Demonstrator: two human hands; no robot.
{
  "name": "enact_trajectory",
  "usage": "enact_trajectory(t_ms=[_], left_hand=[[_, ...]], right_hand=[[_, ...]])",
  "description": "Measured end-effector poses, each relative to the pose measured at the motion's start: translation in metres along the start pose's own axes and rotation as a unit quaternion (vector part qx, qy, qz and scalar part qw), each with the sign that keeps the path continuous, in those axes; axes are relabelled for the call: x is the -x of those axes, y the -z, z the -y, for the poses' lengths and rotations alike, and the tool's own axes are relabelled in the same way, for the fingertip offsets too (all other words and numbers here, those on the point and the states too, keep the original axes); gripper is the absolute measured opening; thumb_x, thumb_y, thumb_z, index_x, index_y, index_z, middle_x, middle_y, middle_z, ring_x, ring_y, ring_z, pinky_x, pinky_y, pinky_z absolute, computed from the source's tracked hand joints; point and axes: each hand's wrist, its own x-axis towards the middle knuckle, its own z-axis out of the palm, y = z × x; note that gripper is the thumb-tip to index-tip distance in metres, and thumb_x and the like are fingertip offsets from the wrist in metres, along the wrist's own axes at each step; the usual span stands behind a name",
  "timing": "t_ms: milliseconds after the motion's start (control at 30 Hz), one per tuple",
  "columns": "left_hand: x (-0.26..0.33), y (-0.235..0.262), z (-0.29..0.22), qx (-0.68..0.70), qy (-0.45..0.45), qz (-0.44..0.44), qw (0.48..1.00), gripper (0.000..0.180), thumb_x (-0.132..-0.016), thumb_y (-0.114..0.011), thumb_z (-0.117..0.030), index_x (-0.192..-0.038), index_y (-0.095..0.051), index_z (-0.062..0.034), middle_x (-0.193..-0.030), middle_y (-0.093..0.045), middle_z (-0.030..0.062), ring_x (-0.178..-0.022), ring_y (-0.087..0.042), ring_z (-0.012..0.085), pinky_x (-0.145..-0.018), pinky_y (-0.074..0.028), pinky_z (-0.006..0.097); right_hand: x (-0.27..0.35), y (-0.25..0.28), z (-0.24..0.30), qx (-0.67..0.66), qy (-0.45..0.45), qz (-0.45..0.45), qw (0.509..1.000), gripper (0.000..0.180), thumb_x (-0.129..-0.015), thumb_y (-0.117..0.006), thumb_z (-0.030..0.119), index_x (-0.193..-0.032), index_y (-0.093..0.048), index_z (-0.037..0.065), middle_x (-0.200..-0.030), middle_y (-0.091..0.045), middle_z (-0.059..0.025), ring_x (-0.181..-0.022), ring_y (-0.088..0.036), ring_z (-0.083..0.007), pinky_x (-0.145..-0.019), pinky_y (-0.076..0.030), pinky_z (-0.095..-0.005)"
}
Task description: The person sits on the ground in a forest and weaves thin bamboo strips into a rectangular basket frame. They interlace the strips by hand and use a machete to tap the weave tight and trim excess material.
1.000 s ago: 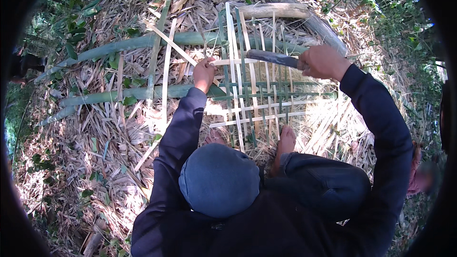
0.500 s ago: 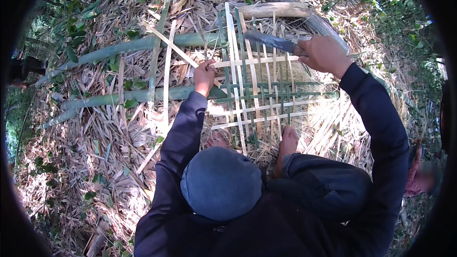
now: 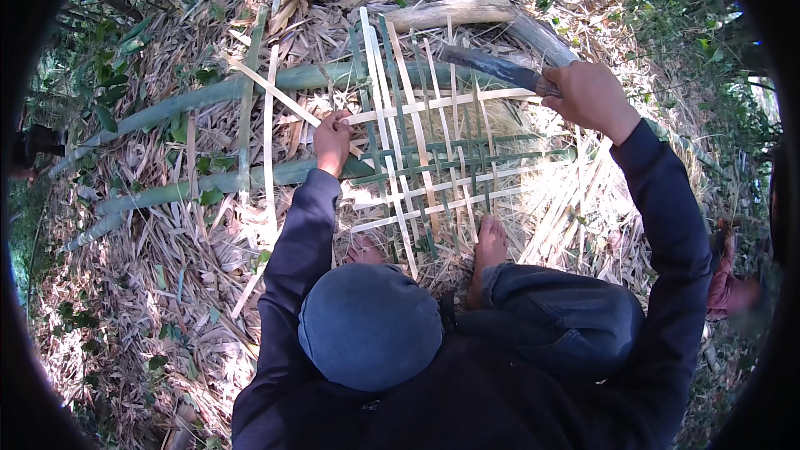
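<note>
Lattice (image 3: 433, 211) lies on the litter ahead of the feet (image 3: 490, 242). Left hand (image 3: 332, 143) pinches the left end of a pale strip (image 3: 442, 105) crossing its upper part; right hand (image 3: 593, 98) is closed round a knife (image 3: 493, 66), blade pointing left. Whether blade touches strips: cannot tell. Risks: a slip could nick a thin upright; a hard pull could skew the loose crossings.

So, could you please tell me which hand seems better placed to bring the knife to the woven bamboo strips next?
Probably the right hand: it grips the knife by its handle, while the left hand appears busy pinching the left end of a pale bamboo strip.
</note>
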Motion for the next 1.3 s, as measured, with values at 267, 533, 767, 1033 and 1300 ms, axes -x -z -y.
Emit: enact_trajectory(t_ms=[267,533,767,1033,1300], left_hand=[[-0.004,0.003,0.007,-0.004,-0.01,0.004,1.0,0.022,-0.096,-0.053,-0.005,-0.112,-0.068,-0.0026,-0.078,-0.069,0.005,-0.071,-0.063,0.0107,-0.067,-0.048,0.026],[-0.004,-0.004,0.007,0.009,-0.007,0.005,1.0,0.026,-0.094,-0.05,-0.003,-0.113,-0.068,-0.0025,-0.076,-0.068,0.0049,-0.071,-0.063,0.0115,-0.067,-0.049,0.026],[-0.004,-0.009,0.001,-0.028,-0.011,-0.008,1.0,0.023,-0.092,-0.057,-0.007,-0.111,-0.069,-0.0027,-0.077,-0.069,0.0071,-0.072,-0.067,0.0142,-0.066,-0.05,0.029],[-0.008,-0.006,0.002,-0.09,-0.022,-0.023,0.995,0.022,-0.092,-0.062,-0.012,-0.111,-0.069,-0.0041,-0.076,-0.069,0.008,-0.07,-0.066,0.0182,-0.066,-0.049,0.032],[-0.009,0.002,0.004,-0.118,-0.027,-0.017,0.993,0.021,-0.097,-0.057,-0.013,-0.112,-0.067,-0.0028,-0.08,-0.071,0.0065,-0.071,-0.063,0.013,-0.068,-0.048,0.029]], right_hand=[[0.0,-0.026,0.017,0.023,0.062,0.069,0.995,0.02,-0.084,-0.07,0.031,-0.096,-0.075,0.016,-0.082,-0.071,-0.0074,-0.076,-0.071,-0.0277,-0.07,-0.056,-0.0415],[-0.009,-0.028,0.015,0.087,0.111,0.072,0.987,0.026,-0.083,-0.073,0.034,-0.094,-0.07,0.011,-0.074,-0.068,-0.0117,-0.075,-0.07,-0.0298,-0.07,-0.054,-0.0433],[-0.019,-0.018,0.014,0.049,0.099,0.061,0.992,0.014,-0.082,-0.069,0.025,-0.092,-0.075,0.017,-0.082,-0.071,-0.01,-0.08,-0.07,-0.0294,-0.075,-0.054,-0.0426],[-0.018,-0.006,0.016,0.087,0.089,0.094,0.988,0.017,-0.08,-0.071,0.026,-0.093,-0.075,0.017,-0.083,-0.071,-0.0095,-0.086,-0.071,-0.0286,-0.077,-0.055,-0.0415],[-0.016,-0.001,0.016,0.062,0.026,-0.018,0.998,0.026,-0.086,-0.07,0.036,-0.091,-0.072,0.01,-0.082,-0.07,-0.0104,-0.078,-0.07,-0.0307,-0.072,-0.055,-0.0417]])
